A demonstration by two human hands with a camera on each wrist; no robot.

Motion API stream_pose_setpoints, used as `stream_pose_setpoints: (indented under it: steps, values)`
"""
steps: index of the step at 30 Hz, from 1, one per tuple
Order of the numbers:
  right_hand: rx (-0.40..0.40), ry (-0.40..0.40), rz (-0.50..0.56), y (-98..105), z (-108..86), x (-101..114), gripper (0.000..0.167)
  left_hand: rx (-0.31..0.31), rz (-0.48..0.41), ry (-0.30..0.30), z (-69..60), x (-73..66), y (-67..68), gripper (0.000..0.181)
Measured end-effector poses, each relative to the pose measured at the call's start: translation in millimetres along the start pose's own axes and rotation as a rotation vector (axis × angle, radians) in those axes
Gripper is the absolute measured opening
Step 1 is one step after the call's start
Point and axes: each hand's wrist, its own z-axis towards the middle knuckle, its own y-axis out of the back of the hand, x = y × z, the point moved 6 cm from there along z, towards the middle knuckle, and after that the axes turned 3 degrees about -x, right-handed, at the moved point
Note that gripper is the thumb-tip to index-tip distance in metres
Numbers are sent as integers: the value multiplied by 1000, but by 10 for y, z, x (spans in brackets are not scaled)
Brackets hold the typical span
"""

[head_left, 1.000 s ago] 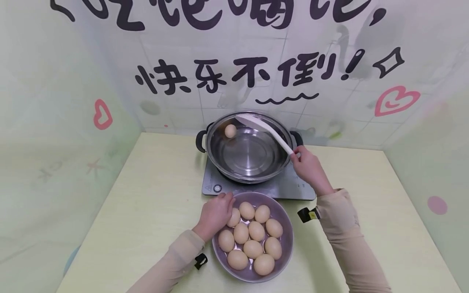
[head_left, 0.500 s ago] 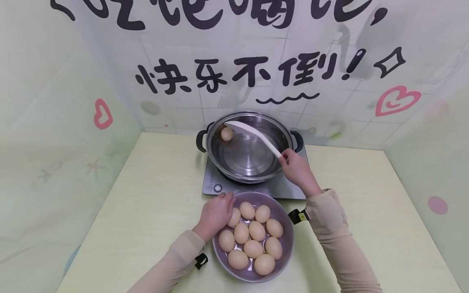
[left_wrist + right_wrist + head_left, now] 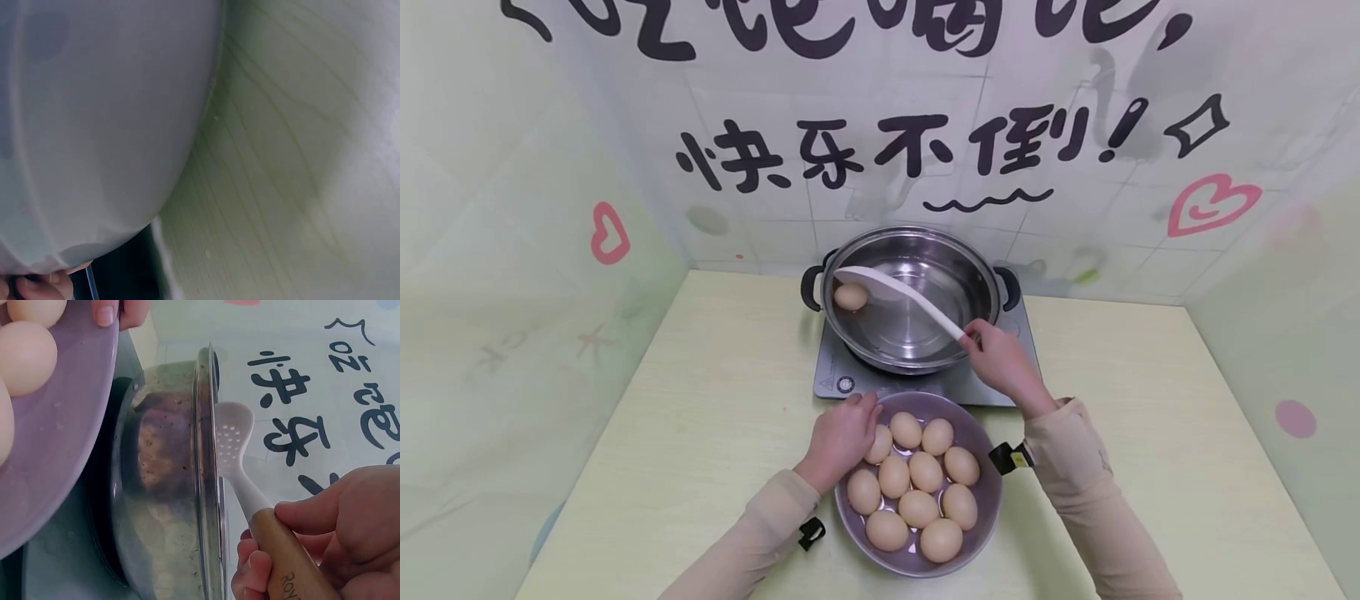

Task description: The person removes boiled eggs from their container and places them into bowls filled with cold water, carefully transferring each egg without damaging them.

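My right hand (image 3: 1000, 360) grips a white slotted spoon (image 3: 917, 298). In the right wrist view its wooden handle (image 3: 281, 550) and perforated head (image 3: 230, 434) show. The spoon's head is over the left side of a stainless steel pot (image 3: 917, 360), right beside a brown egg (image 3: 851, 297). Whether the spoon touches the egg I cannot tell. My left hand (image 3: 841, 440) holds the upper left rim of a purple bowl (image 3: 985, 517) with several brown eggs (image 3: 917, 510) in it. In the left wrist view the bowl's outer wall (image 3: 119, 125) fills much of the picture.
The pot stands on a grey induction cooker (image 3: 940, 390), its black side handles (image 3: 810, 289) sticking out. Behind it rises a printed wall (image 3: 865, 167). The light wooden tabletop (image 3: 700, 400) extends to both sides of the bowl.
The slotted spoon and my right hand have moved left and toward me. In the pot, the egg has shifted left and nearer along the wall. My left hand and the bowl stay put.
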Motion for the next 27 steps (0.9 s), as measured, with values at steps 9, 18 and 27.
stream_pose_setpoints:
  steps: [9, 18, 27]
  values:
    - [-22, 81, -9, -2, -175, 9, 15, 2, -1, 1, -1, 5, -11, 12]
    - [-32, 140, -15, -2, -366, -26, 13, 4, 1, -1, 1, 2, -16, 12]
    - [-15, 158, -130, 78, -500, -113, 17, 9, 5, 5, -1, 6, -20, 12]
